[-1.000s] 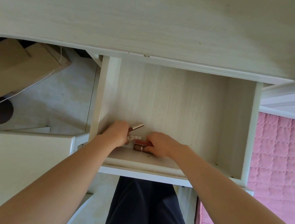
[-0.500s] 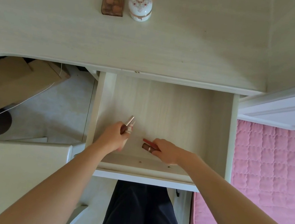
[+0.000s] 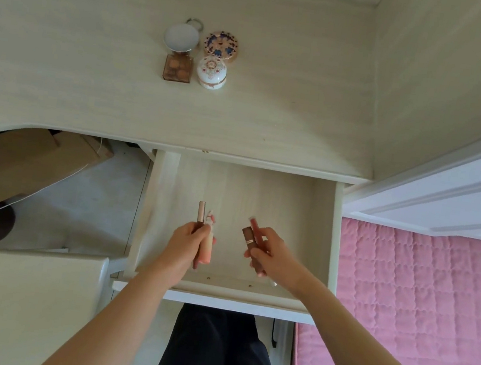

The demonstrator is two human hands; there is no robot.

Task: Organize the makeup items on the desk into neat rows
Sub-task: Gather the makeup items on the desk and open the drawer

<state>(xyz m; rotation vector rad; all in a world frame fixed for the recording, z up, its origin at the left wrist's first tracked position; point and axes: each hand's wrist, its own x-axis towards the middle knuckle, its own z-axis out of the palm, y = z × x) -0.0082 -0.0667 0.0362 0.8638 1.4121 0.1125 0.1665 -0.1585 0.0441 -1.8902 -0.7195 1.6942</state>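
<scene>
Head view looks straight down at a pale wooden desk (image 3: 91, 93) with its drawer (image 3: 333, 241) pulled out toward the person. Over the near half of the drawer, the left hand (image 3: 185, 244) is clenched around two slim makeup tubes: a brown tube with a rose-gold cap (image 3: 200, 214) and a peach tube with a pale patterned cap (image 3: 208, 239), held side by side and pointing away. Just to its right, apart from it, the right hand (image 3: 269, 254) grasps a brown lipstick (image 3: 248, 237) and a red tube (image 3: 255, 224), both tilted up and to the left. Far back on the desk top stand four items in a tight two-by-two block: a round mirror (image 3: 181, 36), a blue-patterned compact (image 3: 221, 45), a brown square palette (image 3: 178, 67) and a white domed jar (image 3: 211, 71). A pink quilted cover (image 3: 415, 315) lies to the right, and a cardboard box (image 3: 19, 160) sits under the desk at left.
</scene>
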